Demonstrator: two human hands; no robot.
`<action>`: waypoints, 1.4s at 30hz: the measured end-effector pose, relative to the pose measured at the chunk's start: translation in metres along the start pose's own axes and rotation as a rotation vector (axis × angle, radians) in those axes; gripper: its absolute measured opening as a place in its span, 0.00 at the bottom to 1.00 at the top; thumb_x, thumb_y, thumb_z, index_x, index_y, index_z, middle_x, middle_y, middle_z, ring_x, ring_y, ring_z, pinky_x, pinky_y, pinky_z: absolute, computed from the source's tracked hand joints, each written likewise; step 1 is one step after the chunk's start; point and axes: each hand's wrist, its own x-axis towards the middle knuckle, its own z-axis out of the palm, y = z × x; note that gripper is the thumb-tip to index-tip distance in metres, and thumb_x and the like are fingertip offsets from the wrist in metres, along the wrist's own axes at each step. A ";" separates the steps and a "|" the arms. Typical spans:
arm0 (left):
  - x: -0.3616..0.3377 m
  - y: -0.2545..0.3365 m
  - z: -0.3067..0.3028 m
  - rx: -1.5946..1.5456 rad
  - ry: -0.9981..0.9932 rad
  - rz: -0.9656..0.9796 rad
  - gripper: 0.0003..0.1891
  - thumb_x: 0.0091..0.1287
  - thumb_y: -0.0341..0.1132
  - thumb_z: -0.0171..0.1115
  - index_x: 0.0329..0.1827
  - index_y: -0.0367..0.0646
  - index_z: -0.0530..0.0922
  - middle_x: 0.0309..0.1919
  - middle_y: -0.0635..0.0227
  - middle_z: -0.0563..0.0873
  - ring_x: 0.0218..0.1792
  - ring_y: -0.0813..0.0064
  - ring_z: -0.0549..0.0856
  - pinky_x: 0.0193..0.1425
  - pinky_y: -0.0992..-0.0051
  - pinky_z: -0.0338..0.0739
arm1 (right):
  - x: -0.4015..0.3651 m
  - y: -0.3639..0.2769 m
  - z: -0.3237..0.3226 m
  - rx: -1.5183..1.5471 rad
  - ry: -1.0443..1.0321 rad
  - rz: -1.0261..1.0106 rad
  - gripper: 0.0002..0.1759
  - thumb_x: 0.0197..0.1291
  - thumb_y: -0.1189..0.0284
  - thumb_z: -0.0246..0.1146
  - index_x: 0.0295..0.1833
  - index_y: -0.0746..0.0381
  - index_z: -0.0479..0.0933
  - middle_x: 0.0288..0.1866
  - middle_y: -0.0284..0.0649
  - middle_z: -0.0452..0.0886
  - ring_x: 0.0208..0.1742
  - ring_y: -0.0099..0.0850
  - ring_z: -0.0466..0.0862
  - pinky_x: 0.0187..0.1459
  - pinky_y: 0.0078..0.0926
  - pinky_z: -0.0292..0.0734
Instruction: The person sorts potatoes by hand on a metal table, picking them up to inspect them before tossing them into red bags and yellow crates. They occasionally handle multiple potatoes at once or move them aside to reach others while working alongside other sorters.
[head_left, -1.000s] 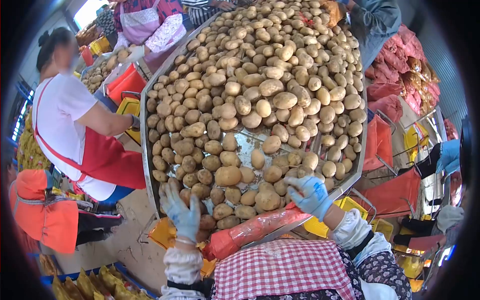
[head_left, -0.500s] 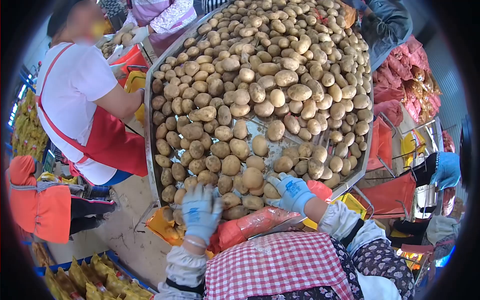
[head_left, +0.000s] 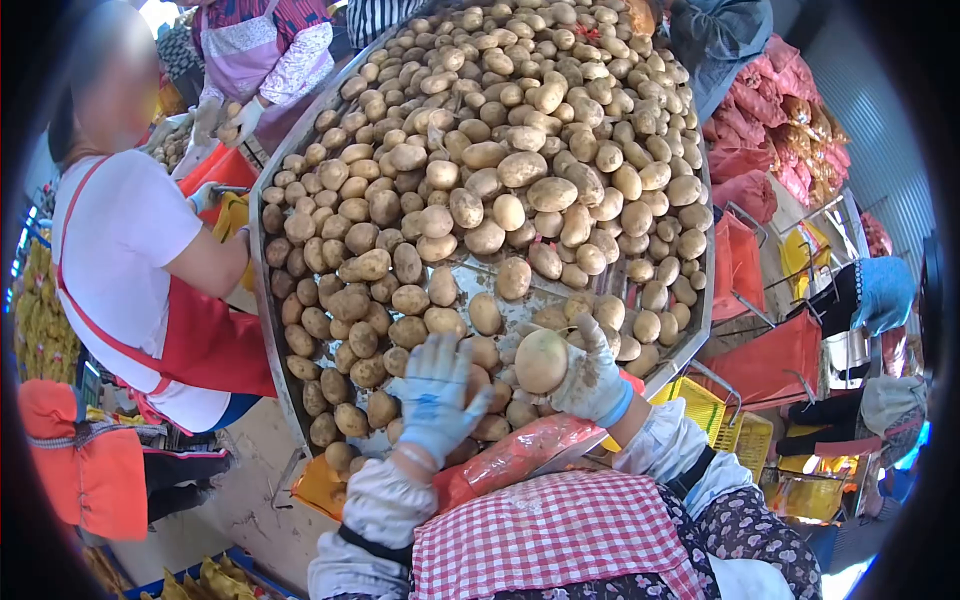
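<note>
My right hand [head_left: 596,378], in a soiled pale-blue glove, is closed round a large round potato [head_left: 541,361] and holds it above the pile at the near edge. My left hand [head_left: 437,396], gloved in the same blue, lies palm down over the near potatoes with its fingers stretched out and thumb apart. Whether it presses on the ones beneath is hidden. Many more potatoes [head_left: 490,155], brown and some muddy, heap up across a metal-rimmed sorting table [head_left: 263,245]. Bare metal [head_left: 470,280] shows between them near the middle.
Red plastic-covered padding [head_left: 530,448] runs along the near edge. To the left stands a person in a red apron [head_left: 215,340]; another person [head_left: 262,60] handles potatoes at the far left. Yellow crates [head_left: 700,408] and red chutes [head_left: 750,365] are at right, with stacked pink sacks [head_left: 765,110] behind.
My right hand has turned and now lifts a large potato. My left hand has moved right, fingers stretched. The whole view has shifted, with the table appearing further left.
</note>
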 end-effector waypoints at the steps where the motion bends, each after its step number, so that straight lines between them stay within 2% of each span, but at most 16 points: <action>1: 0.002 0.001 0.014 0.076 -0.052 0.029 0.32 0.60 0.51 0.61 0.66 0.47 0.71 0.64 0.49 0.70 0.66 0.45 0.68 0.72 0.51 0.59 | 0.000 0.000 0.001 -0.081 -0.006 -0.016 0.46 0.64 0.36 0.50 0.72 0.63 0.61 0.64 0.51 0.74 0.62 0.53 0.77 0.59 0.54 0.75; 6: -0.035 -0.021 0.017 0.175 -0.166 -0.058 0.35 0.60 0.49 0.63 0.71 0.49 0.67 0.73 0.50 0.60 0.72 0.46 0.61 0.76 0.50 0.49 | -0.017 -0.012 0.006 -0.422 0.008 -0.122 0.46 0.62 0.42 0.59 0.74 0.63 0.57 0.64 0.50 0.74 0.62 0.46 0.78 0.60 0.47 0.75; 8: -0.040 -0.016 -0.003 0.249 -0.150 -0.048 0.32 0.60 0.48 0.63 0.68 0.49 0.71 0.71 0.49 0.65 0.69 0.46 0.66 0.74 0.51 0.57 | -0.022 -0.018 0.003 -1.032 0.283 -0.311 0.42 0.62 0.54 0.66 0.73 0.63 0.57 0.64 0.47 0.73 0.62 0.41 0.77 0.61 0.42 0.74; 10: -0.030 -0.005 -0.034 -0.044 -0.562 -0.502 0.28 0.60 0.45 0.63 0.64 0.47 0.75 0.66 0.51 0.72 0.64 0.47 0.73 0.68 0.54 0.67 | -0.017 -0.014 0.008 -1.143 0.446 -0.272 0.40 0.58 0.63 0.69 0.71 0.64 0.58 0.64 0.48 0.72 0.63 0.44 0.76 0.63 0.39 0.72; 12: -0.012 -0.013 -0.029 0.039 -0.353 -0.312 0.28 0.59 0.44 0.63 0.64 0.47 0.75 0.64 0.53 0.74 0.63 0.48 0.73 0.67 0.54 0.68 | -0.005 -0.007 -0.011 -2.101 0.622 -0.284 0.40 0.54 0.63 0.70 0.69 0.63 0.61 0.61 0.51 0.73 0.62 0.49 0.74 0.63 0.41 0.71; 14: 0.017 -0.027 -0.017 0.190 0.081 0.087 0.27 0.59 0.42 0.63 0.63 0.47 0.75 0.60 0.58 0.78 0.60 0.49 0.75 0.64 0.54 0.70 | 0.009 -0.003 -0.018 -2.156 0.552 -0.394 0.40 0.51 0.64 0.70 0.68 0.61 0.62 0.60 0.54 0.72 0.61 0.53 0.73 0.63 0.42 0.70; 17: 0.051 -0.047 0.022 0.448 -0.047 0.159 0.31 0.56 0.45 0.66 0.64 0.47 0.74 0.57 0.59 0.79 0.63 0.51 0.72 0.65 0.52 0.66 | 0.023 -0.003 -0.019 -2.159 0.218 -0.425 0.36 0.54 0.62 0.68 0.68 0.57 0.64 0.63 0.52 0.71 0.60 0.53 0.74 0.60 0.45 0.72; 22: 0.082 -0.036 0.029 0.519 -0.272 -0.005 0.31 0.54 0.48 0.66 0.62 0.48 0.75 0.52 0.60 0.81 0.64 0.55 0.71 0.64 0.56 0.63 | 0.020 0.007 -0.012 -2.382 0.363 -0.121 0.37 0.56 0.56 0.66 0.68 0.58 0.65 0.65 0.54 0.70 0.62 0.54 0.74 0.63 0.47 0.70; 24: 0.082 -0.036 0.011 0.234 -0.160 -0.059 0.29 0.55 0.48 0.65 0.60 0.46 0.77 0.51 0.59 0.82 0.62 0.56 0.73 0.62 0.57 0.65 | 0.017 0.001 -0.004 -2.498 0.448 -0.470 0.40 0.55 0.57 0.67 0.70 0.60 0.62 0.68 0.56 0.66 0.65 0.54 0.72 0.67 0.46 0.66; 26: 0.073 -0.025 0.006 -0.337 -0.162 -0.384 0.23 0.65 0.45 0.60 0.59 0.42 0.78 0.55 0.55 0.81 0.57 0.52 0.76 0.64 0.56 0.66 | 0.024 -0.003 -0.001 -2.394 0.399 -0.527 0.39 0.58 0.57 0.65 0.70 0.63 0.61 0.69 0.54 0.66 0.67 0.49 0.71 0.67 0.43 0.66; 28: 0.069 0.003 0.012 -0.575 0.071 -0.113 0.21 0.69 0.41 0.55 0.60 0.39 0.76 0.57 0.52 0.79 0.59 0.52 0.74 0.68 0.56 0.62 | 0.035 0.011 0.014 -1.194 0.253 -0.617 0.34 0.62 0.57 0.64 0.68 0.64 0.64 0.65 0.51 0.72 0.66 0.42 0.72 0.67 0.38 0.68; 32: 0.066 -0.021 0.026 0.136 0.303 -0.127 0.27 0.69 0.43 0.55 0.68 0.38 0.70 0.67 0.46 0.69 0.67 0.45 0.65 0.72 0.52 0.56 | 0.048 -0.012 0.001 -0.447 0.152 -0.298 0.24 0.68 0.58 0.58 0.59 0.64 0.72 0.52 0.45 0.80 0.54 0.35 0.80 0.56 0.33 0.76; 33: 0.064 -0.031 0.007 0.295 0.089 -0.260 0.30 0.67 0.46 0.57 0.68 0.39 0.69 0.69 0.45 0.66 0.69 0.41 0.63 0.72 0.47 0.54 | 0.047 -0.017 -0.013 -0.202 0.132 -0.233 0.32 0.68 0.49 0.54 0.66 0.63 0.67 0.52 0.47 0.81 0.47 0.40 0.85 0.40 0.37 0.83; 37: 0.011 -0.028 0.002 0.188 -0.106 -0.075 0.30 0.63 0.49 0.59 0.65 0.40 0.72 0.69 0.44 0.66 0.72 0.41 0.59 0.74 0.45 0.50 | 0.038 -0.029 0.003 -0.027 0.264 -0.171 0.35 0.68 0.43 0.46 0.61 0.64 0.73 0.46 0.50 0.84 0.43 0.42 0.86 0.36 0.39 0.82; 41: 0.007 -0.036 -0.008 0.012 -0.269 0.179 0.20 0.65 0.42 0.54 0.55 0.40 0.78 0.52 0.49 0.79 0.55 0.51 0.77 0.60 0.57 0.70 | 0.043 -0.037 0.010 -0.112 0.387 -0.253 0.31 0.70 0.47 0.46 0.56 0.64 0.76 0.41 0.47 0.84 0.38 0.39 0.86 0.36 0.35 0.82; 42: 0.016 -0.044 -0.014 -0.108 -0.393 0.194 0.17 0.65 0.39 0.53 0.51 0.39 0.80 0.44 0.52 0.83 0.47 0.54 0.82 0.52 0.61 0.76 | 0.042 -0.052 -0.004 -0.552 0.341 -0.427 0.29 0.69 0.48 0.48 0.53 0.64 0.77 0.41 0.46 0.84 0.37 0.36 0.85 0.37 0.33 0.82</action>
